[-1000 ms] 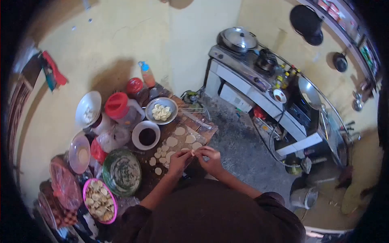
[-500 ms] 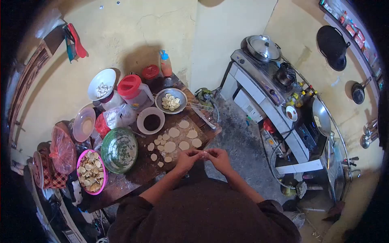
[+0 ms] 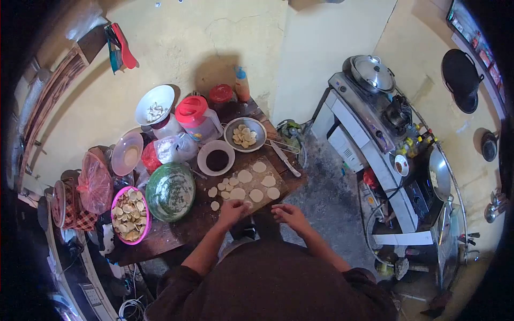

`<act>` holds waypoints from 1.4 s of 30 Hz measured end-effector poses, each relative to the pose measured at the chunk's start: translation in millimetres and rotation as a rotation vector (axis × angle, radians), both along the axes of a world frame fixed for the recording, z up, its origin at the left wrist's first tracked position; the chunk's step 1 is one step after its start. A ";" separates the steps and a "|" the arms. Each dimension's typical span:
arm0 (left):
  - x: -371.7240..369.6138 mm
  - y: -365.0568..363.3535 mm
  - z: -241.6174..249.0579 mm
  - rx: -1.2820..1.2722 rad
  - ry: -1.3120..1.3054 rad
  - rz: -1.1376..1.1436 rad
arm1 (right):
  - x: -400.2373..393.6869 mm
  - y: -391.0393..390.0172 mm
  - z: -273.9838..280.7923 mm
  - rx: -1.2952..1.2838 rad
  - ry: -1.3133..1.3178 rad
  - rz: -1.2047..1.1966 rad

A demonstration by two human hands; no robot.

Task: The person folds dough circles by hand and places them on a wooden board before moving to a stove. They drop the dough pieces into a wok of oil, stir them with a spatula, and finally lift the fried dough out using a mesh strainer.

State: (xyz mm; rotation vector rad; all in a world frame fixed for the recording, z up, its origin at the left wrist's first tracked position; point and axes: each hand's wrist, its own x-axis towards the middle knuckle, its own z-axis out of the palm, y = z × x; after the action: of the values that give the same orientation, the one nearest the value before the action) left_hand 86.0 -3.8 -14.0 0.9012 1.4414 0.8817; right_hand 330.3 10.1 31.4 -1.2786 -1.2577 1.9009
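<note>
My left hand rests at the near edge of a wooden board that carries several round dough discs; its fingers curl over something pale that I cannot make out. My right hand hovers just off the board's near right corner, fingers loosely bent, with nothing visible in it. A green bowl of filling stands left of the board. A pink bowl with several folded dumplings sits further left.
A white bowl of dark liquid, a metal bowl of pale pieces, a red-lidded jug, jars and bags crowd the small wooden table. A knife lies at its right edge. A stove counter with pots stands to the right.
My hands have parted; before they were pinched together on a small dough piece in front of me. The left hand has come down to the board's near edge. The view shifted right.
</note>
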 end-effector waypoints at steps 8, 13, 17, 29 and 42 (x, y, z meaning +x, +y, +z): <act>-0.7 87.5 -28.9 0.260 0.556 -0.118 | 36.1 -10.2 -45.5 -0.100 -0.164 -0.115; 18.0 116.5 -36.8 0.327 0.679 -0.241 | 92.8 -52.4 -140.4 0.144 -0.684 0.047; 21.0 108.0 -24.8 0.716 0.932 -0.334 | 147.6 -128.0 -203.6 0.053 -1.037 0.124; 37.1 79.1 -0.6 0.684 1.258 -0.658 | 228.5 -322.9 -265.6 -0.184 -0.986 0.719; 83.9 57.4 -15.6 0.565 1.366 -0.276 | 288.8 -282.0 -257.4 -0.689 -0.659 -0.266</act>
State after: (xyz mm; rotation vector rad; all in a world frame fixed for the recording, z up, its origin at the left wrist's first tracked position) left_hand 169.8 53.6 -29.6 2.3432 2.0966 0.3858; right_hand 619.1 -271.9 -226.0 -2.4353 -0.6180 1.8311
